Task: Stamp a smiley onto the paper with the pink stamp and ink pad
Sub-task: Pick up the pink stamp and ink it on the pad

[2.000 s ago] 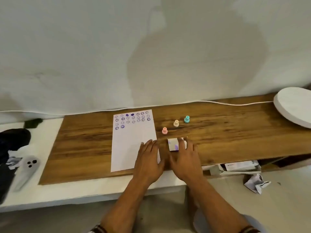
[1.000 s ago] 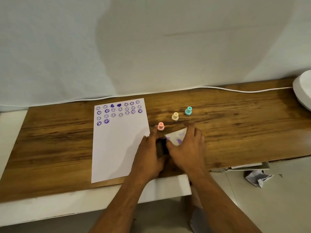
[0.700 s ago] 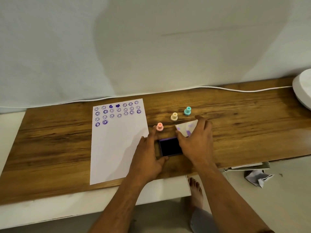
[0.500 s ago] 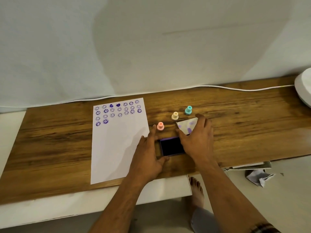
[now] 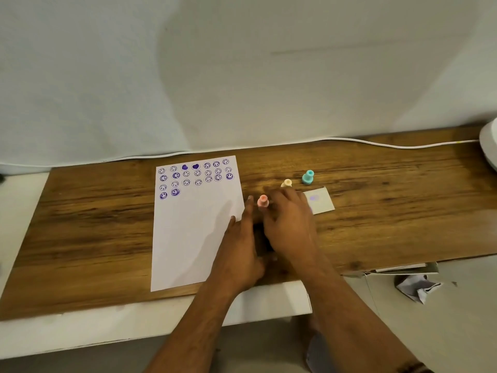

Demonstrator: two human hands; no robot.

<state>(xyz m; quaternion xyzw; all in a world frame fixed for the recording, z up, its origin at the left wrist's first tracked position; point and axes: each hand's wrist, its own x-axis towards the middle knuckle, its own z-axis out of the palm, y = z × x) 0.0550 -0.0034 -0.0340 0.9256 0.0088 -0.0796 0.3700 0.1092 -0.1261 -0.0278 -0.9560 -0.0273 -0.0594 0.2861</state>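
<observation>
1. The right hand (image 5: 289, 230) reaches toward the pink stamp (image 5: 262, 201), its fingers blurred beside the stamp; whether the grip has closed on it cannot be told.
2. The left hand (image 5: 239, 243) lies flat with its fingers spread, fingertips on the right edge of the paper (image 5: 193, 227), pinching nothing.
3. The pink stamp stands upright on the tabletop (image 5: 94, 224), just right of the paper and between the two hands' fingertips.
4. The ink pad (image 5: 260, 238) shows only as a dark strip between the hands, mostly hidden by them.
5. The lid (image 5: 318, 201), white with purple smudges, lies flat just right of the right hand.
6. A cream stamp (image 5: 287, 183) and a teal stamp (image 5: 308, 176) stand farther back, to the right of the pink one.
7. The paper carries rows of purple smileys and two hearts along its far end; the near part is blank.
8. The tabletop is dark wood grain with a white near edge. A white cable (image 5: 376, 143) runs along its far side against a pale wall (image 5: 242, 76). Crumpled paper (image 5: 415, 288) lies on the floor at lower right.
</observation>
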